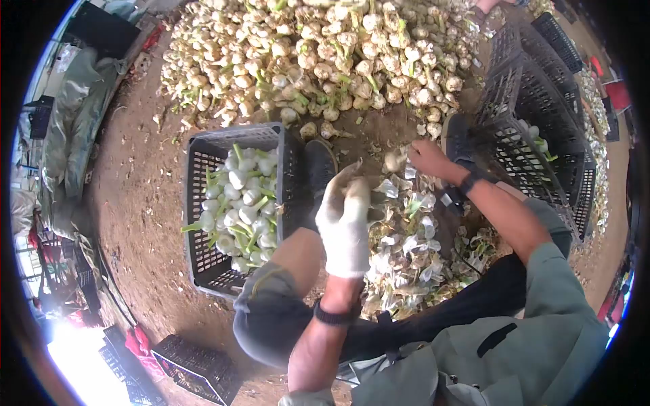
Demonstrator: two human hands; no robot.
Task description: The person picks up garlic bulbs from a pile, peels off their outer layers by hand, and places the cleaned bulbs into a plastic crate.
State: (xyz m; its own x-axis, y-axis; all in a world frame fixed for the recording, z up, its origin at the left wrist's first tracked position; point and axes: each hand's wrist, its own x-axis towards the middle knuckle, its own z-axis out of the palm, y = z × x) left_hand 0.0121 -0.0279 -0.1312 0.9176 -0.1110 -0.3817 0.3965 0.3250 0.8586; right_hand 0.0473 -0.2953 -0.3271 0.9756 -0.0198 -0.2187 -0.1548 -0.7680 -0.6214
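Note:
My left hand (345, 220), in a soiled white glove, is raised in the middle of the head view. Its fingers are loosely bent and apart, with nothing visible between them. To its right, my bare right hand (430, 158) is closed, its fingertips against a pale garlic bulb (394, 161). The fingers partly hide where they meet the bulb. Below both hands, a heap of papery garlic skins (406, 260) lies between my legs. On the left, a dark plastic crate (192, 223) holds many cleaned white garlic bulbs (245, 203) with green stems.
A large pile of unpeeled garlic (318, 57) spreads across the dirt floor ahead. Stacked black crates (535, 101) stand at right, some cleaned bulbs inside. Another crate (196, 369) lies lower left. My shoes (319, 162) are beside the crate and the skins. Another person's hand (486, 5) shows at top right.

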